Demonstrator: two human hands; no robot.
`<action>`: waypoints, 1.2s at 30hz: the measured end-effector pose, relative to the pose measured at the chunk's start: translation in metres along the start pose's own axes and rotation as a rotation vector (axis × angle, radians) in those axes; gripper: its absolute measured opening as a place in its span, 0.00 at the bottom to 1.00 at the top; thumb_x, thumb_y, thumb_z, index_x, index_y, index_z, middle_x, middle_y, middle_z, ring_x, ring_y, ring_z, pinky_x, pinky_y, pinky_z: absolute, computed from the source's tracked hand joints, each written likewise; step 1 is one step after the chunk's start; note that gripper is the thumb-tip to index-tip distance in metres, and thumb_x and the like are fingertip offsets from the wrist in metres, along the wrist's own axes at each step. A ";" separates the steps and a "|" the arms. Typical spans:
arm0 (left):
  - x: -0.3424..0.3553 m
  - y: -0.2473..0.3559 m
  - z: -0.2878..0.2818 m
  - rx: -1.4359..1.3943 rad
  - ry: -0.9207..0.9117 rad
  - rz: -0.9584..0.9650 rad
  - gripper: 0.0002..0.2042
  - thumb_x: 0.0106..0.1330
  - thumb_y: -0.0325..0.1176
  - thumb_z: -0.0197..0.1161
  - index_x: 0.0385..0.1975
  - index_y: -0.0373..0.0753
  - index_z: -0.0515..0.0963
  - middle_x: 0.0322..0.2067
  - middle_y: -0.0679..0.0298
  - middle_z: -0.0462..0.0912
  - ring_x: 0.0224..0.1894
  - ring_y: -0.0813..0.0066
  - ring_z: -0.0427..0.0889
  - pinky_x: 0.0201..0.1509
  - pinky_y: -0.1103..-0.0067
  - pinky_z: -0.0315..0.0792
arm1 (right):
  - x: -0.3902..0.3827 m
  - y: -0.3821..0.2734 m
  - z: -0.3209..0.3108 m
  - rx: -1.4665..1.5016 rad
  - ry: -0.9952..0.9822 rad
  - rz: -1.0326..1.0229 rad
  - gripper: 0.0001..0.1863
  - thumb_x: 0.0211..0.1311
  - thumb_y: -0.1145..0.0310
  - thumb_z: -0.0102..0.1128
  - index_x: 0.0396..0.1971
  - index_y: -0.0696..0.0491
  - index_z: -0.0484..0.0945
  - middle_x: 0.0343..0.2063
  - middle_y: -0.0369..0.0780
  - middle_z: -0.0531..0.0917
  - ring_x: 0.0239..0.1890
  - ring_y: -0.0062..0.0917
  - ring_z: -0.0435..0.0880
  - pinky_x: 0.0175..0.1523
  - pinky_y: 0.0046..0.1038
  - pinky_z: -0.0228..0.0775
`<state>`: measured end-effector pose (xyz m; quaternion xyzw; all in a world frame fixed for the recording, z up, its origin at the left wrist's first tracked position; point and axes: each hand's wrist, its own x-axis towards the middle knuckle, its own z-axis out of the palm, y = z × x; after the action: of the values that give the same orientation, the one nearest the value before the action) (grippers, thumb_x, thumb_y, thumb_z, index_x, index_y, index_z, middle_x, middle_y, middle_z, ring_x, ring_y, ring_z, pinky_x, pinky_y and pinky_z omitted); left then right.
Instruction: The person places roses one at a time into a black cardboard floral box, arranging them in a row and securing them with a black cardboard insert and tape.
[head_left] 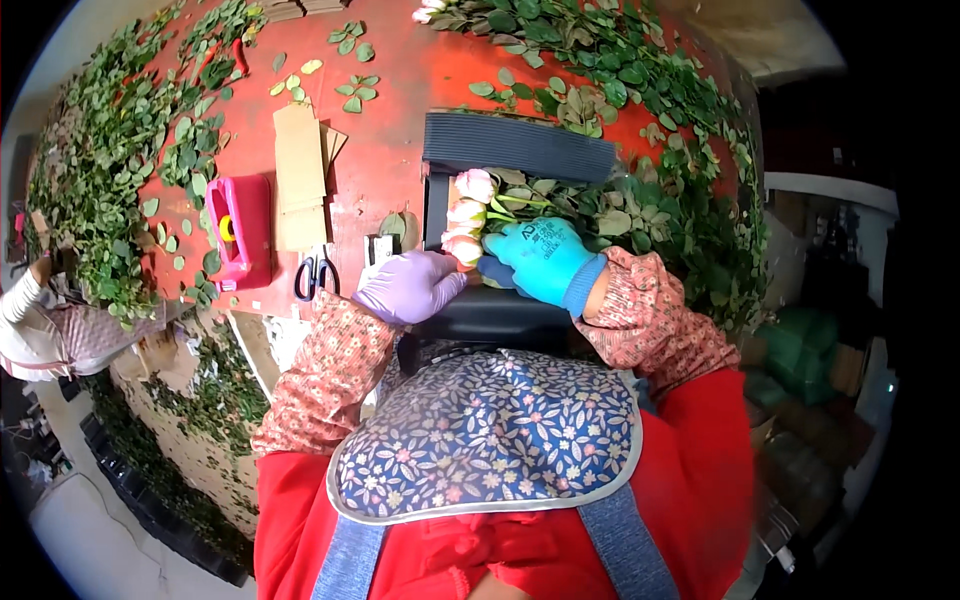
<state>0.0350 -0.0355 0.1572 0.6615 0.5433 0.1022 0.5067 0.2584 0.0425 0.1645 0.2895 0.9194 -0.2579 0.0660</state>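
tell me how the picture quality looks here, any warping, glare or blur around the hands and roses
Head view: strong fisheye warp, black corners, the red table bulging toward the rim. Light is even daylight, with a pale sheen on the table and no hard glare. The left hand, right hand and pink roses are fairly sharp; the rim is softer and smeared.

A red table (400,80) carries the work; loose green leaves (110,140) bank along its left and far edges; on it lie cardboard strips (299,175), a pink tray (241,230), black scissors (316,272), a stapler (380,249) and a black box (517,146) holding pink roses (468,215).
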 end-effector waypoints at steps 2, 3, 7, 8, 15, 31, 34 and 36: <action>0.001 -0.008 0.007 0.048 0.070 0.099 0.18 0.71 0.47 0.55 0.37 0.37 0.82 0.32 0.48 0.83 0.38 0.45 0.81 0.43 0.58 0.74 | 0.003 0.004 0.004 -0.013 -0.008 0.008 0.09 0.56 0.60 0.64 0.29 0.50 0.79 0.27 0.41 0.82 0.29 0.39 0.83 0.32 0.41 0.73; 0.002 -0.008 0.005 0.091 0.018 0.124 0.15 0.70 0.40 0.56 0.42 0.35 0.81 0.32 0.46 0.83 0.38 0.44 0.81 0.42 0.59 0.75 | 0.005 0.005 0.006 -0.031 -0.018 0.006 0.09 0.56 0.60 0.64 0.29 0.50 0.79 0.27 0.41 0.82 0.30 0.39 0.83 0.32 0.42 0.73; -0.001 -0.007 0.007 0.093 0.043 0.093 0.14 0.69 0.39 0.56 0.42 0.36 0.82 0.33 0.45 0.83 0.38 0.44 0.82 0.42 0.59 0.75 | 0.004 0.007 0.012 -0.039 0.024 -0.023 0.09 0.56 0.61 0.63 0.33 0.50 0.79 0.28 0.41 0.80 0.29 0.40 0.82 0.32 0.42 0.73; -0.002 -0.006 0.006 0.112 0.039 0.084 0.14 0.68 0.38 0.56 0.42 0.36 0.82 0.33 0.45 0.83 0.38 0.44 0.82 0.42 0.59 0.75 | 0.001 0.004 0.012 -0.017 0.035 -0.024 0.10 0.56 0.62 0.63 0.34 0.50 0.78 0.28 0.41 0.80 0.29 0.41 0.82 0.32 0.42 0.73; -0.003 -0.006 0.009 0.200 0.086 0.101 0.11 0.63 0.37 0.56 0.39 0.41 0.83 0.29 0.48 0.83 0.34 0.47 0.83 0.39 0.58 0.76 | -0.011 0.006 0.033 0.078 0.075 0.026 0.10 0.59 0.64 0.62 0.38 0.50 0.77 0.21 0.42 0.81 0.24 0.41 0.81 0.28 0.43 0.70; -0.007 0.003 0.002 0.237 -0.054 0.087 0.17 0.62 0.38 0.54 0.49 0.46 0.81 0.33 0.50 0.85 0.39 0.50 0.84 0.45 0.60 0.77 | -0.004 0.007 0.032 -0.222 0.248 -0.066 0.11 0.58 0.59 0.62 0.38 0.47 0.77 0.27 0.40 0.79 0.23 0.37 0.80 0.29 0.39 0.71; -0.009 -0.002 0.009 0.207 -0.028 0.127 0.15 0.61 0.37 0.55 0.45 0.44 0.82 0.33 0.49 0.84 0.37 0.49 0.84 0.43 0.59 0.77 | -0.016 0.003 0.035 -0.227 0.276 -0.142 0.14 0.57 0.58 0.63 0.41 0.45 0.80 0.27 0.38 0.79 0.22 0.34 0.80 0.28 0.38 0.71; -0.012 0.000 0.008 0.161 0.004 0.147 0.15 0.61 0.36 0.55 0.46 0.45 0.82 0.33 0.48 0.84 0.37 0.48 0.84 0.43 0.59 0.77 | -0.016 0.002 0.034 -0.222 0.326 -0.115 0.16 0.56 0.57 0.64 0.44 0.45 0.80 0.27 0.37 0.79 0.22 0.33 0.80 0.28 0.37 0.72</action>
<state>0.0363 -0.0496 0.1585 0.7379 0.5009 0.0961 0.4420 0.2711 0.0181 0.1385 0.2653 0.9557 -0.1081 -0.0670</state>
